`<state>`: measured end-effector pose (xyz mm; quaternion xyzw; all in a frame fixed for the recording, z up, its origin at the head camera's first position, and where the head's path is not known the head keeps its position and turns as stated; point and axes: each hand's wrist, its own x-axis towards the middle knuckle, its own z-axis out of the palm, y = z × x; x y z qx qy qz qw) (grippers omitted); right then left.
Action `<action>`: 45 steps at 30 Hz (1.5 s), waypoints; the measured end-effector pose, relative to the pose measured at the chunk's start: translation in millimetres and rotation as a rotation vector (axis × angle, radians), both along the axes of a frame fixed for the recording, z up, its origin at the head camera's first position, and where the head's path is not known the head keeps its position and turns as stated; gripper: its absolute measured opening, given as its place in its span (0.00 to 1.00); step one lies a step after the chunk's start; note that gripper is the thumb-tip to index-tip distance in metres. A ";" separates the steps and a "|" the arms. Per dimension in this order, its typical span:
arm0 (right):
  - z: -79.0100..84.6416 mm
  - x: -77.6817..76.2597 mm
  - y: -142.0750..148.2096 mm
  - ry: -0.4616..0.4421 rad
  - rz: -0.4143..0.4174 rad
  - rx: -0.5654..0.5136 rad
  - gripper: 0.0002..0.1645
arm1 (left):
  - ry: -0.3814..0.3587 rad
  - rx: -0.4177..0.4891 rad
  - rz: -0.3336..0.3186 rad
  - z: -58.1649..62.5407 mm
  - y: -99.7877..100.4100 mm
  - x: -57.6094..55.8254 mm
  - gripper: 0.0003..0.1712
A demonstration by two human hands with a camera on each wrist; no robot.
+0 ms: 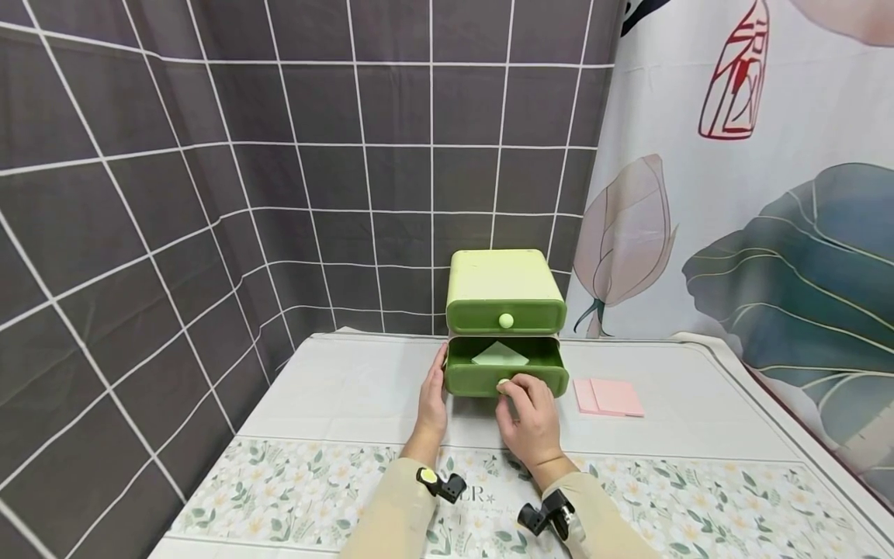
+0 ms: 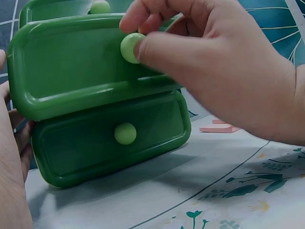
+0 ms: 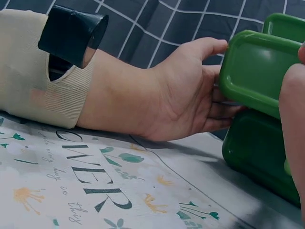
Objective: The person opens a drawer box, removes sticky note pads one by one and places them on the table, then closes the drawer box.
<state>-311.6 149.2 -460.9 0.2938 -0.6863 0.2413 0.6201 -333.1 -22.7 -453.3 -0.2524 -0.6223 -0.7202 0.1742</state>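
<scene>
Gridded cloth [image 1: 391,178] backs the desk [image 1: 349,388]; at twelve o'clock stands the cabinet [image 1: 499,276], middle drawer [image 1: 471,382] open, long axis nine-to-three. Left grip [image 1: 432,404], fingers extended, rests at nine; right grip [image 1: 532,419], nearer, pinches the knob [image 2: 129,47] at its eleven.

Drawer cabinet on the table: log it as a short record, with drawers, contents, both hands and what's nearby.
Cabinet: green, three drawers
Open: middle drawer
Closed: upper drawer, lower drawer
Contents: pale green paper
Left hand: touches the left side
Right hand: pinches the middle knob
Nearby: pink paper, right of the cabinet
</scene>
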 end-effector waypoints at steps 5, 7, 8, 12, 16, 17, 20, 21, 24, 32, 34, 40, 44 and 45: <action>14.4 -1.8 2.1 0.055 0.006 -0.032 0.09 | -0.003 0.008 0.004 -0.4 -1.2 -0.8 0.27; 21.4 -3.2 4.3 0.061 0.000 -0.053 0.08 | -0.008 0.010 0.004 0.9 -2.0 -0.4 0.26; 24.9 -3.8 5.6 0.061 -0.004 -0.065 0.08 | -0.009 0.009 0.005 1.4 -2.5 -0.3 0.26; 43.1 -6.7 12.5 0.006 -0.019 -0.097 0.09 | -0.012 -0.002 0.017 2.7 -3.0 0.5 0.26; 72.5 -9.7 22.1 -0.138 -0.043 -0.067 0.08 | 0.000 -0.043 0.066 3.8 -2.4 1.1 0.26; 80.9 -10.0 24.2 -0.191 -0.056 -0.046 0.08 | 0.004 -0.055 0.077 4.0 -2.4 1.3 0.26; 105.0 -11.2 28.1 -0.366 -0.097 0.025 0.09 | 0.003 -0.073 0.090 4.3 -2.6 1.9 0.26; 111.8 -11.5 28.5 -0.431 -0.112 0.053 0.09 | 0.001 -0.074 0.088 4.3 -2.7 2.2 0.26; 126.8 -15.0 29.0 -0.600 -0.153 0.122 0.09 | -0.003 -0.065 0.076 4.4 -3.3 2.5 0.26; 132.0 -24.9 32.4 -0.883 -0.201 0.245 0.03 | 0.013 -0.072 0.070 4.9 -4.0 1.6 0.26; 130.3 -26.8 33.8 -0.936 -0.201 0.269 0.03 | 0.015 -0.075 0.068 5.1 -3.5 0.9 0.26; 125.7 -33.8 36.5 -1.124 -0.171 0.348 0.09 | 0.021 -0.058 0.061 4.1 -2.8 -0.5 0.27; 121.4 -36.0 36.7 -1.213 -0.167 0.383 0.14 | 0.007 -0.046 0.045 1.3 -2.8 0.0 0.27; 120.6 -35.9 36.7 -1.230 -0.161 0.388 0.16 | 0.003 -0.041 0.038 0.8 -2.5 0.2 0.27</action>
